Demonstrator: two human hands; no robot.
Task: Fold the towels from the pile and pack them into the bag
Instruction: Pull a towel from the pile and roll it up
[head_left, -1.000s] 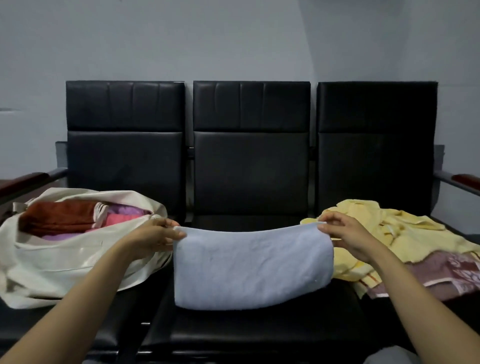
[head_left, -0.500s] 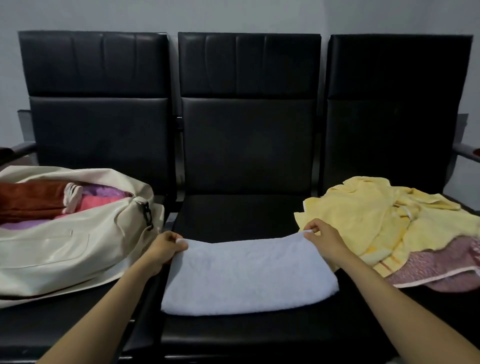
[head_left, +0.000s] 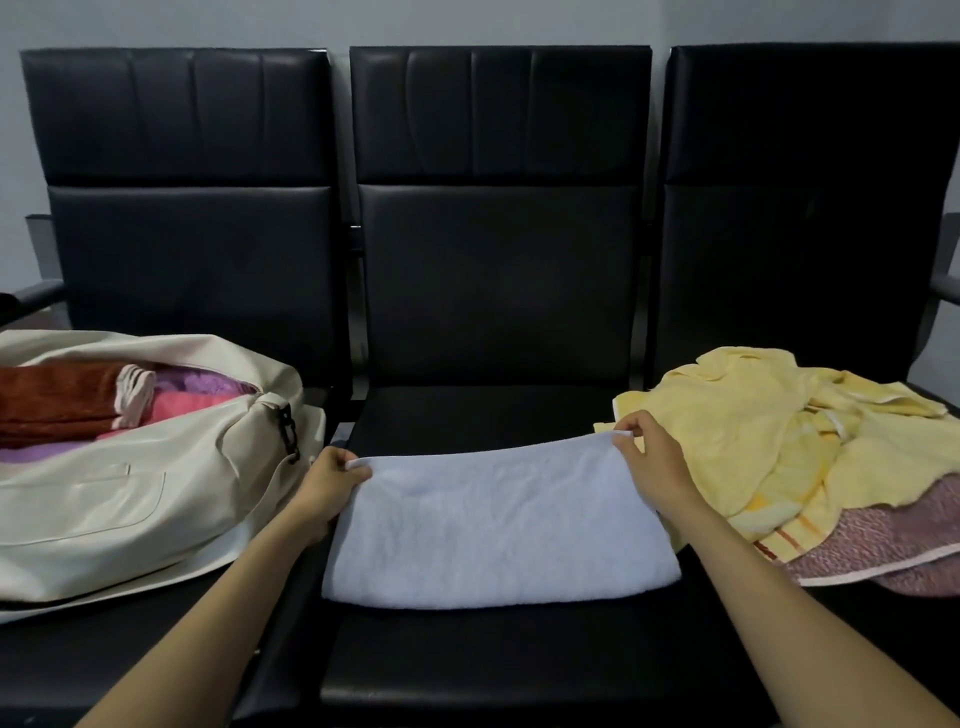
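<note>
bag lay part-filled with folded towels | both hands, left hand and right hand, pinched the white towel mid-fold; yellow pile remained

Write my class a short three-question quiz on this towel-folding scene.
1. True or false: the left hand and the right hand each pinch a far corner of the white towel.
2. On which side of the white towel does the bag lie? A left, B right, C behind.
3. Fill in: the top towel of the pile is ____.
Key: 1 true; 2 A; 3 yellow.
</note>
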